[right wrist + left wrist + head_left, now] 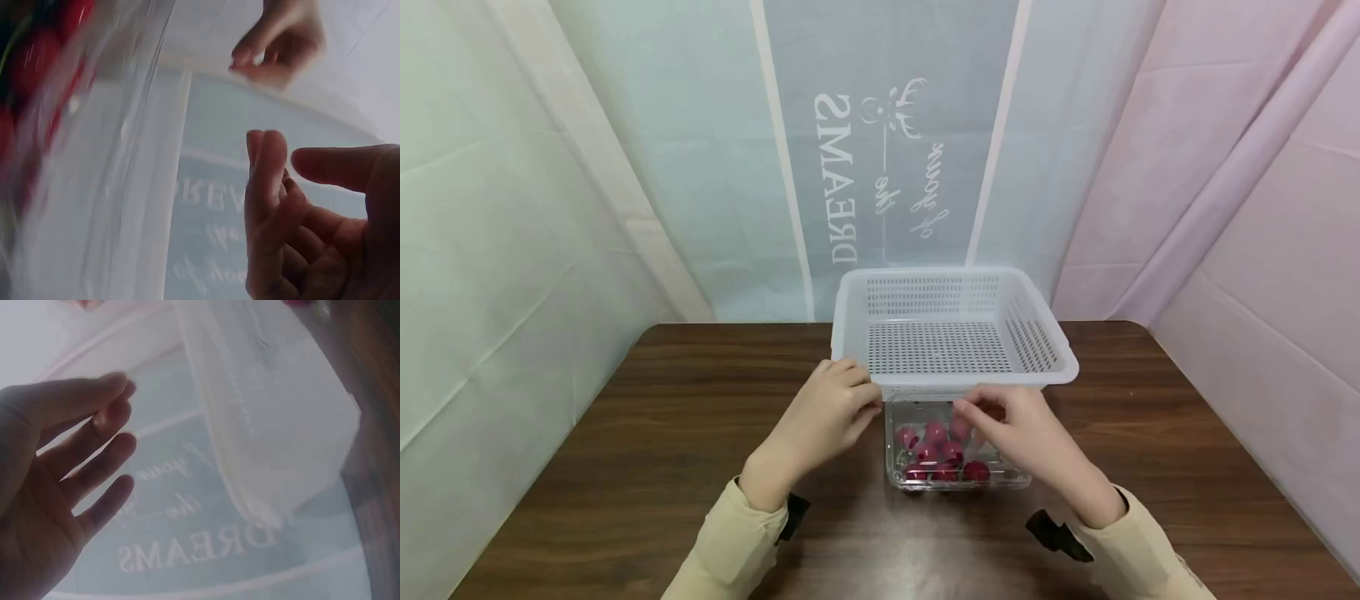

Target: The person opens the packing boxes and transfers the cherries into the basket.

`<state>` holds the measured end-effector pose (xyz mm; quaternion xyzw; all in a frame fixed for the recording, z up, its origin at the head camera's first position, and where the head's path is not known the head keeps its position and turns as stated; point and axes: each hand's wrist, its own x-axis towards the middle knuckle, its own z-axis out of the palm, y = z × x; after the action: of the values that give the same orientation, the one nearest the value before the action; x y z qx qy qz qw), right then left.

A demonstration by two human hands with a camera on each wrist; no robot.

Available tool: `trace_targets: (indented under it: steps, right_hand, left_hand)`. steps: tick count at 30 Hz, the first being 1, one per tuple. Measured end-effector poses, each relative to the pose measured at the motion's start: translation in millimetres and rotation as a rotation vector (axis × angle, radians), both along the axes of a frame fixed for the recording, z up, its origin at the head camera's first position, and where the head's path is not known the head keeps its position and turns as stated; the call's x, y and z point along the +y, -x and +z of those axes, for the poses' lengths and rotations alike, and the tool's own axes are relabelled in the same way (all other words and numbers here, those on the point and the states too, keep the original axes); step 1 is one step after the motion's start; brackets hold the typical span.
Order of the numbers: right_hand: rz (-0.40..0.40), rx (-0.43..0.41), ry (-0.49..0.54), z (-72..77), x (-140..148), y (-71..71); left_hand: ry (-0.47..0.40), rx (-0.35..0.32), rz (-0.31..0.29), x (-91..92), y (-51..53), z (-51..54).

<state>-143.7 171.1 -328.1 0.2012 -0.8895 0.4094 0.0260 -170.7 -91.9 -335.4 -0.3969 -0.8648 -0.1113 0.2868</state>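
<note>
In the head view a clear plastic box [955, 482] on the table holds several round red fruits [927, 452]. I cannot tell whether its lid is closed. My right hand [1022, 425] hovers over the box's right side. In the right wrist view the right hand [306, 231] has loosely bent fingers, with a gap between thumb and fingertips and nothing in it. To the left of the box is my left hand [827, 408], near the basket's front left corner. The left wrist view shows the left hand [75, 450] with relaxed fingers, holding nothing.
Right behind the box stands a white plastic basket [955, 380] with perforated walls and floor. The dark wooden table [700, 433] extends to both sides. Printed cloth [880, 50] hangs behind the table's back edge, with pale curtains at the left and right.
</note>
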Motion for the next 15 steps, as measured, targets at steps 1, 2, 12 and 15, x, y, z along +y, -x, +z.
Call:
trace_targets:
  steps: [1,2,12,15]
  right_hand:
    - [0.026,-0.037,0.011,0.0,-2.4,-2.0]
    - [0.054,-0.076,0.017,-0.2,-4.2,-4.0]
    - [0.351,-0.433,0.047,-15.3,-20.0,-12.3]
    - [0.426,-0.53,0.077,-22.6,-25.3,-15.1]
  left_hand:
    - [0.008,-0.006,-0.017,1.7,-2.6,1.0]
    - [0.019,-0.01,-0.028,3.2,-4.8,1.6]
    - [0.215,-0.109,-0.083,14.7,-17.7,3.4]
    - [0.274,-0.145,-0.085,18.2,-21.0,1.2]
